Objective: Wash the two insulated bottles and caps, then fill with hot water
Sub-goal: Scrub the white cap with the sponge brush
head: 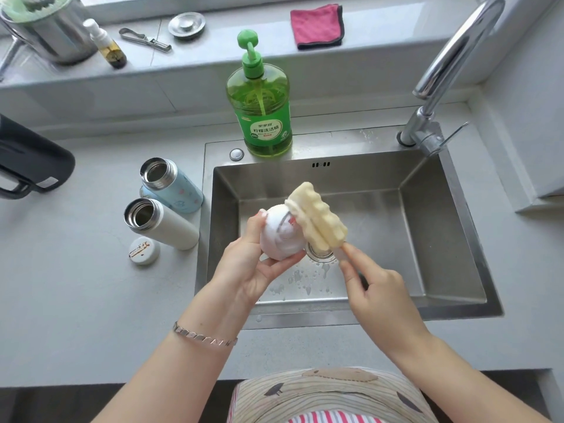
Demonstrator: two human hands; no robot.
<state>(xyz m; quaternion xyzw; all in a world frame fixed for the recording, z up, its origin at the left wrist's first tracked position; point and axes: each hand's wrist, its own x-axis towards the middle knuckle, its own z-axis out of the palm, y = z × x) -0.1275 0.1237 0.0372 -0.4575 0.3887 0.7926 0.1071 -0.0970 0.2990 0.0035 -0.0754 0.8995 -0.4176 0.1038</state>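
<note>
A grey counter [76,300] is running round a steel sink [427,224], with a raised ledge [213,59] lying behind it. Over the sink, the left hand [253,270] is gripping a white cap [280,236] – fingers curled under it, thumb pressing its upper side. The right hand [375,291] is pinching the handle of a sponge brush [317,218] between thumb and fingertips, and the pale yellow sponge head is lying against the cap's right side. Suds and drops are sitting on the sink floor near the drain [320,254].

Left of the sink, the two bottles are standing on the counter with mouths open – the blue bottle [180,190] behind, the white bottle [171,227] in front, the two just beside each other. A second cap [144,250], stained brown on top, is lying on the counter near the white bottle's base.

A green soap bottle [262,117] is standing on the sink's back rim, and the faucet [442,71] is rising at the back right corner. On the ledge a pink cloth [317,24] is lying folded, well apart from a steel pot [55,32] at the far left.
</note>
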